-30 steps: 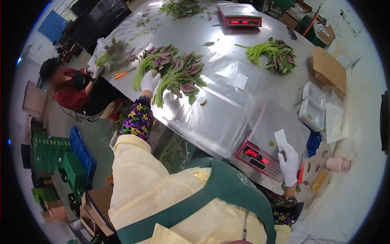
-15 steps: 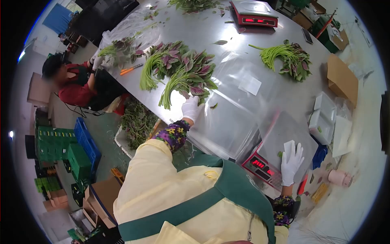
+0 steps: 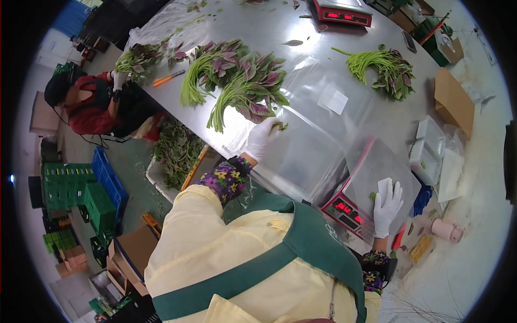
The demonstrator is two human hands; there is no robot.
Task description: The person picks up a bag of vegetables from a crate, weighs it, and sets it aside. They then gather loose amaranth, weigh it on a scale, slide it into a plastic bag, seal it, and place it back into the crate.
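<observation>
My left hand point(image 3: 262, 140), in a white glove, is at the table's near side below two bunches of leafy greens. Its fingers are drawn together at a small green leaf point(image 3: 282, 126), seemingly pinching it. The nearer bunch point(image 3: 245, 97) has green stems and purple-green leaves; a second bunch point(image 3: 207, 72) lies beside it. My right hand point(image 3: 388, 211), also gloved, lies with fingers stretched out on clear plastic over a red scale point(image 3: 344, 210) with lit digits. A small white label point(image 3: 384, 187) is by its fingertips, and a green leaf bit point(image 3: 372, 196) is near the thumb.
Clear plastic bags point(image 3: 307, 156) with a white label are spread between my hands. Another bunch point(image 3: 382, 72), a second scale point(image 3: 342, 13) and a phone point(image 3: 409, 42) are farther back. A co-worker point(image 3: 91, 105) handles greens at left, near an orange knife point(image 3: 168, 78). White trays point(image 3: 426, 153) stand right.
My left hand has moved right, away from the near bunch, to the small leaf. My right hand stays on the scale, whose digits have changed. The co-worker's hands have moved left with greens.
</observation>
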